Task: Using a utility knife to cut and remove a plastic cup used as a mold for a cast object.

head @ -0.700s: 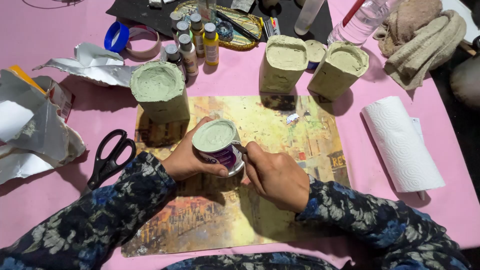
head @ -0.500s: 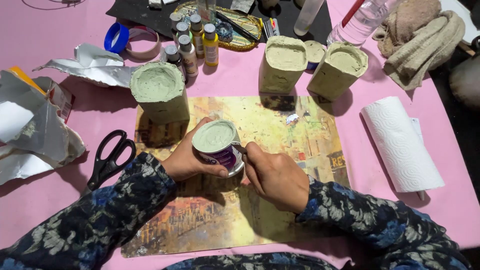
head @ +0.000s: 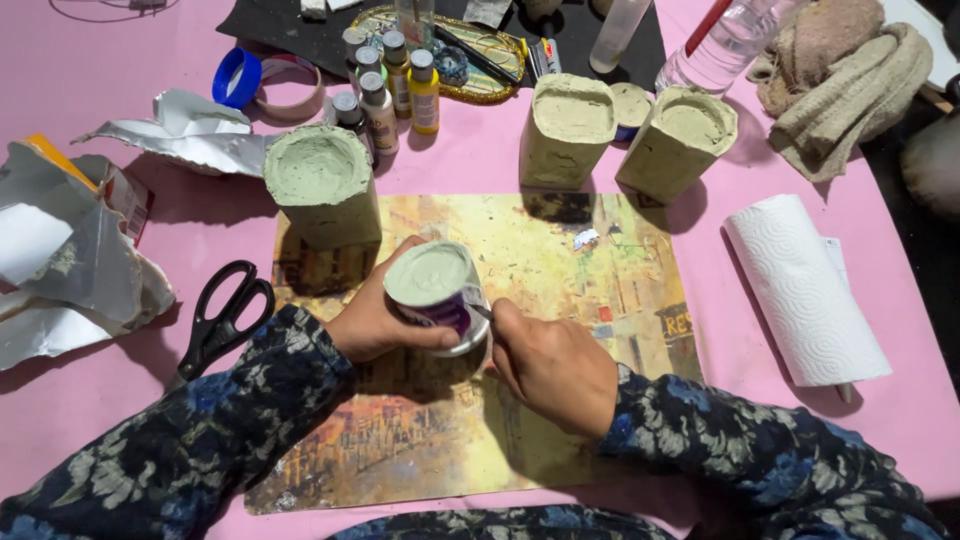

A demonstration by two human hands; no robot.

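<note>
- Two hands meet at the cup [head: 432,290]: your left hand [head: 375,322] grips it.
- Your right hand [head: 552,362], beside the cup, pinches a thin tool [head: 479,311], mostly hidden.

**Rough plaster, slick plastic**

The cup [head: 437,295] at the centre holds a matt, pale green paste. At twelve o'clock, three cast blocks [head: 322,195] look gritty and dull. The mat [head: 560,300] is glossy, the bench [head: 100,420] smooth pink, and the paper towel roll [head: 805,290] at three o'clock is embossed.

White-and-purple cup [head: 437,297], filled with pale green paste, sits tilted on the printed mat [head: 560,420].
</note>
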